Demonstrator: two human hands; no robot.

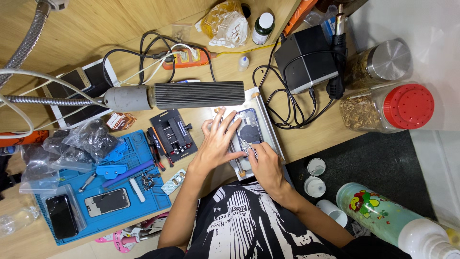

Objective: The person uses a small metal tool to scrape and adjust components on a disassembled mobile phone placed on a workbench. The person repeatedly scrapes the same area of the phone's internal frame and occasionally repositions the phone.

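Observation:
An opened phone [249,129] with its insides showing lies on a pale metal work plate [268,120] under a grey lamp head [191,95]. My left hand [218,141] rests flat on the phone's left side, fingers spread, holding it down. My right hand [263,163] is at the phone's lower edge, fingers pinched on a thin metal tool [245,147] that touches the phone's inside. The tool's tip is partly hidden by my fingers.
A blue mat [143,201] at the left carries two phones, small tools and screws. A black clamp jig [172,134] sits beside my left hand. Cables, a black power box [304,55], jars [388,108], small cups and a green bottle [378,216] crowd the right.

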